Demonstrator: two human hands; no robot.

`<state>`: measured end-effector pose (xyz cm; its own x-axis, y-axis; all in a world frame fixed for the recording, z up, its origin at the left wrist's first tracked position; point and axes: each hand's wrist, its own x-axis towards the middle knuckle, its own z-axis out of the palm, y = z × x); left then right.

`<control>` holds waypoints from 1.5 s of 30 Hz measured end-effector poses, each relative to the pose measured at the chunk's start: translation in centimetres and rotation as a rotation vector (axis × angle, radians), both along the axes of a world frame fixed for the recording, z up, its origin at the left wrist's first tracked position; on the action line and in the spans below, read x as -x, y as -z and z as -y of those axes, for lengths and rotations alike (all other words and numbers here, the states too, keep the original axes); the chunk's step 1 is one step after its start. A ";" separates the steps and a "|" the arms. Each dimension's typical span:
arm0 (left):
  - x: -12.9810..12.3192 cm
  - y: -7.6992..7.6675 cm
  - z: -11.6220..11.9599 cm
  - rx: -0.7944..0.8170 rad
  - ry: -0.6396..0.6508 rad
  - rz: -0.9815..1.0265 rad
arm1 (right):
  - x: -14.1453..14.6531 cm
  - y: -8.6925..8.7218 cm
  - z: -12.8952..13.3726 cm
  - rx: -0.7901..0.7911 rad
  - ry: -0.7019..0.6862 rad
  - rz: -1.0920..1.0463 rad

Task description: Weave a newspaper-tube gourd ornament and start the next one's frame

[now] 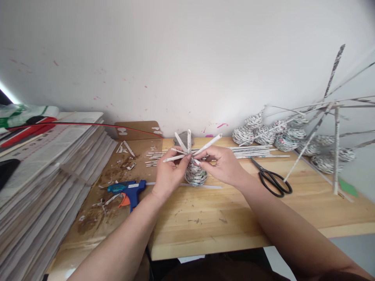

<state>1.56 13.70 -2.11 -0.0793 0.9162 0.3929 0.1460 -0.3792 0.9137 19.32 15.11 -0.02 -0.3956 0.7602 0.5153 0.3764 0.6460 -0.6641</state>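
A small woven newspaper piece [196,175] with a rounded bottom sits at the middle of the table, several rolled paper tubes [208,143] fanning out from its narrow top. My left hand [171,168] is closed around the left side of that top, thumb pressed near where the tubes meet. On the other side, my right hand [221,162] pinches one of the short paper tubes between thumb and fingers. Fingers partly hide the point where the tubes cross.
A blue glue gun [133,193] lies on stained cardboard at left, beside a tall newspaper stack [73,164]. Paper sticks [258,152] lie behind my hands. Black-handled scissors [274,181] rest at right. Woven pieces [263,134] line the wall, below a standing paper-tube frame [336,152].
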 end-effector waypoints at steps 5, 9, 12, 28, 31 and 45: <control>0.0 -0.1 0.1 0.026 0.016 0.003 | -0.5 -0.4 -0.3 0.245 -0.030 -0.060; 0.0 -0.1 0.1 0.035 0.052 0.037 | -0.9 -0.3 -0.7 0.286 -0.089 -0.108; 0.1 -0.1 0.1 0.037 0.079 0.033 | -1.0 -0.5 -0.8 0.299 -0.134 -0.082; 0.1 0.3 -0.2 -0.051 0.048 -0.064 | -0.1 -0.2 -0.2 0.201 -0.013 -0.082; 0.1 0.2 -0.2 -0.064 0.028 -0.081 | 0.0 -0.2 -0.2 0.136 -0.009 -0.067; 0.0 0.6 0.2 -0.097 -0.022 -0.129 | 0.9 -0.2 0.7 0.035 0.094 0.001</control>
